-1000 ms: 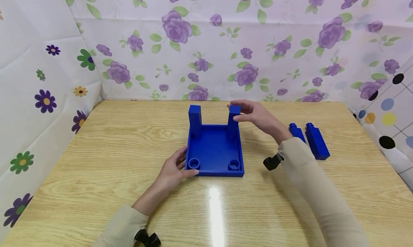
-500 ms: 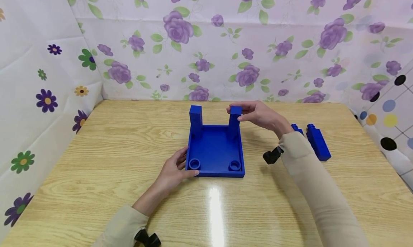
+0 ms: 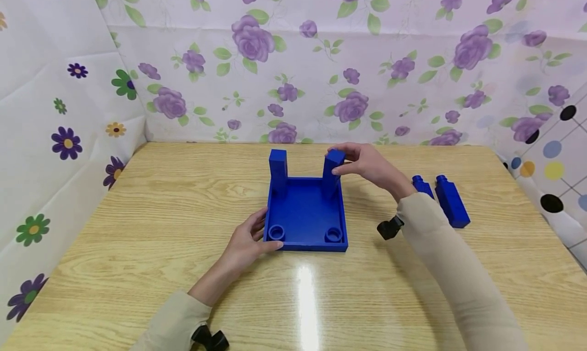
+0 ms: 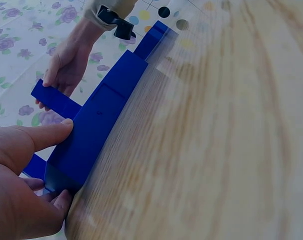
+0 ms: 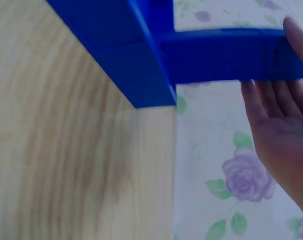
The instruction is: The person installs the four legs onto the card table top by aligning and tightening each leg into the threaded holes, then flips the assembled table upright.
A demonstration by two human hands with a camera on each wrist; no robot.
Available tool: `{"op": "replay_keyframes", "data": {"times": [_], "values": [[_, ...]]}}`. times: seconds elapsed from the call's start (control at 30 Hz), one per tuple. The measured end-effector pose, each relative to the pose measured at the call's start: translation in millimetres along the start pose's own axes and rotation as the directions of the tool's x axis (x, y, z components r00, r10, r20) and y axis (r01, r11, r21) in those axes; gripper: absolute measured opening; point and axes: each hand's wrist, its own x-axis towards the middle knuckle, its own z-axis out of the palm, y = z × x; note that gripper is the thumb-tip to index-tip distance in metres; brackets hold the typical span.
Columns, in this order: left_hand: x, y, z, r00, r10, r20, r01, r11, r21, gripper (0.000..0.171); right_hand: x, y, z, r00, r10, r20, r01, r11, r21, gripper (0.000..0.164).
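Note:
A square blue tabletop-like panel point(image 3: 304, 216) with a raised rim lies on the table, its underside or inside facing up. Two square blue legs stand upright at its back corners: the left leg point(image 3: 278, 170) and the right leg point(image 3: 332, 175). Round sockets point(image 3: 333, 234) show at the two near corners. My left hand point(image 3: 245, 241) holds the panel's near left corner, thumb on the front rim and fingers along the left side. With thumb and fingers my right hand point(image 3: 367, 165) grips the back right leg near its top, which sits turned slightly against the panel.
Two more blue legs with threaded-looking ends, one point(image 3: 451, 202) in full and one point(image 3: 422, 185) partly behind the right sleeve, lie on the wooden table point(image 3: 183, 188) at the right. Flowered sheets point(image 3: 293, 76) hang behind and at the sides.
The back right leg has turned about its upright axis, so a corner of its top faces differently. My right hand has shifted slightly with it. My left hand stays on the panel.

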Motion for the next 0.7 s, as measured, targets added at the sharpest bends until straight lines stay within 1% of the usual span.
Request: {"op": "replay_keyframes", "data": {"times": [0.13, 0.3, 0.53, 0.7], "values": [[0.2, 0.0, 0.2, 1.000, 0.001, 0.000, -0.001, 1.000, 0.007, 0.087, -2, 1, 9, 0.997, -0.019, -0.077, 0.019, 1.000, -0.002, 0.056], [0.8, -0.3, -0.1, 1.000, 0.003, -0.004, -0.003, 1.000, 0.013, 0.087, -3, 2, 19, 0.980, -0.048, -0.193, 0.036, 0.997, -0.065, 0.053], [0.6, -0.4, 0.0, 1.000, -0.001, -0.002, 0.001, 1.000, 0.016, 0.088, -4, 0, 28, 0.952, -0.043, -0.302, -0.008, 0.986, -0.166, 0.052], [0.4, -0.2, 0.2, 1.000, 0.000, -0.004, 0.000, 1.000, 0.017, 0.087, -4, -3, 33, 0.933, -0.052, -0.356, -0.028, 0.976, -0.216, 0.050]]}}
